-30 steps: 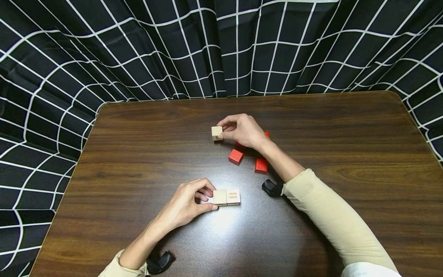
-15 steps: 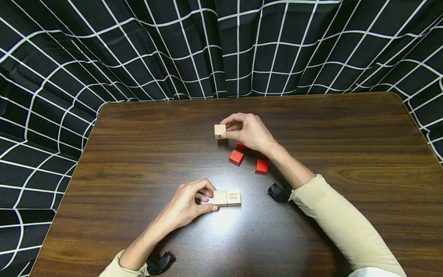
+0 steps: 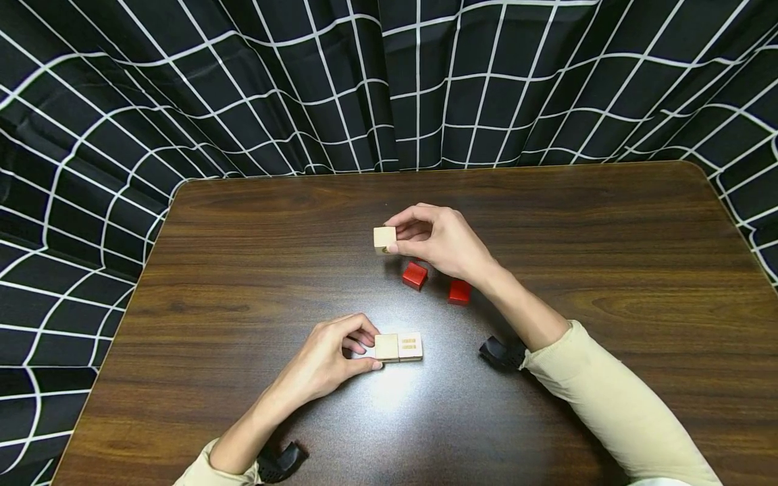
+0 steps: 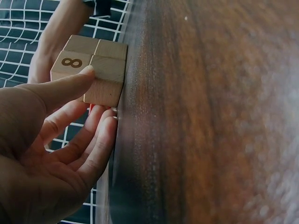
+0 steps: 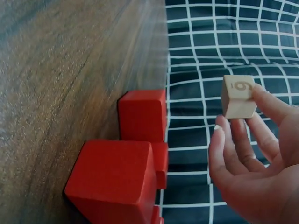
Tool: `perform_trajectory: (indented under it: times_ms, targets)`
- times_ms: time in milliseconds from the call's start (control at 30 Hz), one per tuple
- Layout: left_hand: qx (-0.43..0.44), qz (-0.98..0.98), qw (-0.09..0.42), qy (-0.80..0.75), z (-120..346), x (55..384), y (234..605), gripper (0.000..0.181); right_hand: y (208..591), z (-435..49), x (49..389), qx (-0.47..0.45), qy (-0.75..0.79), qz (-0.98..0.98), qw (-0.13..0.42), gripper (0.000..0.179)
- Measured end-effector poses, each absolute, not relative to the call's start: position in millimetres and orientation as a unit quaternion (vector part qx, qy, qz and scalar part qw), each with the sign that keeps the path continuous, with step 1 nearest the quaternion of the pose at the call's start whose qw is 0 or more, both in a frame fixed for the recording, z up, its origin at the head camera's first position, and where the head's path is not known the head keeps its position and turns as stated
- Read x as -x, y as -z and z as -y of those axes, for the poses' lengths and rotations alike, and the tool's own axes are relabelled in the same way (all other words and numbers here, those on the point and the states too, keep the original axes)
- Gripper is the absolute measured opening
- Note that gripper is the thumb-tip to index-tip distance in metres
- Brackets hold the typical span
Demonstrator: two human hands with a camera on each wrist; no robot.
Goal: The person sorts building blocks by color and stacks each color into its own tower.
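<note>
My left hand pinches the left end of a group of pale wooden blocks on the table. In the left wrist view the blocks stand two high and two deep, and the thumb presses beside a block marked 8. Held off the table by the thumb and fingertips of my right hand is another wooden block. The right wrist view shows an underlined digit, 6 or 9, on that block. Below the right hand lie red blocks; the hand and forearm hide some of them.
Another red block sits under the right forearm. Several red blocks stand close together in the right wrist view. A dark wood table carries everything, and a black curtain with white grid lines hangs around its far and side edges.
The right hand, still holding its wooden block, has shifted slightly, with its forearm swinging right and covering more of the red blocks. The left hand and its blocks stay put.
</note>
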State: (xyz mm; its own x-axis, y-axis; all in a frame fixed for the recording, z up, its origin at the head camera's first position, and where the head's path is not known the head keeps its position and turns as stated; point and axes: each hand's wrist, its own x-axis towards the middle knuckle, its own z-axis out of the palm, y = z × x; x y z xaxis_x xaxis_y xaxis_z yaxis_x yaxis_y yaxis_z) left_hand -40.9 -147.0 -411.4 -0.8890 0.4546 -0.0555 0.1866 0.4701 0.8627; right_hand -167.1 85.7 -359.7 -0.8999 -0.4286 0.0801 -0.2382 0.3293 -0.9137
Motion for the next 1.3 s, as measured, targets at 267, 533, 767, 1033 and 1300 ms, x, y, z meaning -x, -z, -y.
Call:
perform_trajectory:
  times_ms: [267, 533, 767, 1033, 1300]
  targets:
    - [-0.19, -0.843, 0.142, -0.482, 147, 41, 410, 0.034, 354, -89, 156, 0.213, 0.549, -0.804, 0.081, 0.033]
    - [-0.192, -0.843, 0.141, -0.483, 147, 41, 411, 0.034, 352, -91, 148, 0.222, 0.547, -0.804, 0.073, 0.032]
    - [-0.191, -0.842, 0.142, -0.484, 147, 41, 410, 0.034, 351, -93, 137, 0.23, 0.533, -0.812, 0.064, 0.031]
    - [-0.192, -0.842, 0.143, -0.484, 147, 41, 410, 0.033, 350, -96, 129, 0.244, 0.537, -0.805, 0.062, 0.031]
    - [-0.192, -0.844, 0.142, -0.481, 147, 41, 410, 0.033, 352, -101, 119, 0.254, 0.538, -0.802, 0.063, 0.031]
